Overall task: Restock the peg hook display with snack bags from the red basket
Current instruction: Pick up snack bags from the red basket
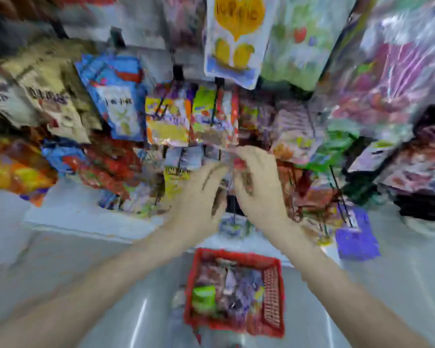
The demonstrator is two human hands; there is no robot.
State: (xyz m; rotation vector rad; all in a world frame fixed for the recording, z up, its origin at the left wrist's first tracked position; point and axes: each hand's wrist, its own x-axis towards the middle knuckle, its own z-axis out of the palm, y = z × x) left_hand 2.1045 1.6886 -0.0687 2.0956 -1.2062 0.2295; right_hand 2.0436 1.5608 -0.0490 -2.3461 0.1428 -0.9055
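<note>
Both my hands are raised together at the middle of the peg hook display. My left hand and my right hand hold a small, partly clear snack bag between them by its top, fingers curled around it. The frame is blurred, so the bag's print and the hook it meets are hard to make out. The red basket stands on the floor below my hands, with several mixed snack bags inside it.
Hanging bags crowd the display: brown ones at the left, a blue one, a yellow-printed one above, pink and green ones at the right. A purple tag hangs low right. Grey floor surrounds the basket.
</note>
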